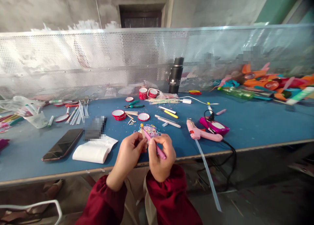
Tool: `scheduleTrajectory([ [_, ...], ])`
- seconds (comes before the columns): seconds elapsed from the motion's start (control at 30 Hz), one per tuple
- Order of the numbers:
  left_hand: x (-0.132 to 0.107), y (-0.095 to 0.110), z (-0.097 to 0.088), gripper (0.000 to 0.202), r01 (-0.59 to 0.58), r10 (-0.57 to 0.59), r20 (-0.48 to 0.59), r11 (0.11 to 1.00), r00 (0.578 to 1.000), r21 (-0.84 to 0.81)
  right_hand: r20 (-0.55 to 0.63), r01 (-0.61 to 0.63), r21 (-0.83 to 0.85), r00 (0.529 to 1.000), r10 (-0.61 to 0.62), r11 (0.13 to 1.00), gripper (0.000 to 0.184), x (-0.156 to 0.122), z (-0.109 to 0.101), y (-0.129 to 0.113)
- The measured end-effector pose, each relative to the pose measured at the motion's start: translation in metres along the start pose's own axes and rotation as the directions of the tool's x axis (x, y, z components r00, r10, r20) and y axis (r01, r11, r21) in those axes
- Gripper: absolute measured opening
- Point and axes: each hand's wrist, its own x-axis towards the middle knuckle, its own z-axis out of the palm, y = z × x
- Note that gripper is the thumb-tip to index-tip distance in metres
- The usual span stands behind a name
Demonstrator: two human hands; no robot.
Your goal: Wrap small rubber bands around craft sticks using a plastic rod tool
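Observation:
Near the table's front edge, my left hand (129,154) pinches a flat craft stick (143,132) upright between thumb and fingers. The top of the stick looks yellow-orange. My right hand (162,158) grips a pink-purple marker (147,135) like a pen, its upper tip against or very close to the stick; I cannot tell if they touch. Just behind both hands lies a loose pile of coloured rubber bands (154,130), partly hidden by them. Cut stick pieces (131,121) and a red-rimmed round lid (143,117) lie farther back.
At right, a pink glue gun (201,133) has its glue stick hanging over the table edge. Left are a phone (62,144) and white tissue (92,151). Several pens (169,121), pliers (133,104) and a black bottle (176,76) are farther back.

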Motion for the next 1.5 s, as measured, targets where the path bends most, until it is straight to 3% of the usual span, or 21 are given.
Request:
scheduleTrajectory([
  [0.17, -0.0003, 0.0015, -0.0004, 0.027, 0.014, -0.014, 0.005, 1.000, 1.000, 0.003, -0.032, -0.013, -0.012, 0.999, 0.012, 1.000, 0.010, 0.0010, 0.0002, -0.0003],
  [0.3, -0.0002, 0.0022, -0.0002, 0.026, -0.004, 0.004, -0.001, 1.000, 1.000, -0.007, 0.011, 0.025, -0.002, 1.000, -0.025, 1.000, 0.010, 0.0012, 0.0003, -0.0003],
  [0.43, -0.0003, 0.0020, 0.0000, 0.029, 0.004, -0.004, 0.004, 1.000, 1.000, 0.023, -0.030, -0.024, -0.019, 0.999, 0.024, 1.000, 0.009, 0.0009, 0.0003, -0.0001],
  [0.6, -0.0009, 0.0040, 0.0004, 0.026, -0.004, 0.004, -0.003, 1.000, 1.000, -0.005, 0.005, 0.035, -0.003, 0.999, -0.035, 0.999, 0.009, 0.0014, 0.0000, -0.0006],
  [0.77, -0.0003, 0.0031, 0.0004, 0.030, 0.008, -0.008, -0.003, 1.000, 1.000, 0.017, -0.018, -0.032, -0.018, 0.999, 0.032, 0.999, 0.009, 0.0007, -0.0003, 0.0002],
  [0.93, -0.0009, 0.0040, 0.0002, 0.027, -0.005, 0.005, -0.009, 1.000, 1.000, 0.004, 0.016, 0.040, 0.001, 0.999, -0.040, 0.999, 0.009, 0.0004, 0.0002, 0.0005],
  [1.1, -0.0012, 0.0047, 0.0001, 0.030, 0.014, -0.014, -0.003, 1.000, 1.000, 0.014, -0.017, -0.033, -0.027, 0.999, 0.032, 0.999, 0.010, 0.0010, 0.0003, -0.0007],
  [1.3, -0.0018, 0.0081, 0.0004, 0.027, 0.007, -0.007, -0.012, 1.000, 1.000, -0.014, 0.014, 0.057, -0.010, 0.998, -0.057, 0.998, 0.008, 0.0020, 0.0003, -0.0020],
  [1.5, -0.0009, 0.0070, -0.0003, 0.032, 0.010, -0.009, -0.010, 0.999, 1.000, 0.037, -0.023, -0.030, -0.037, 0.999, 0.029, 0.999, 0.009, 0.0005, 0.0005, -0.0008],
])
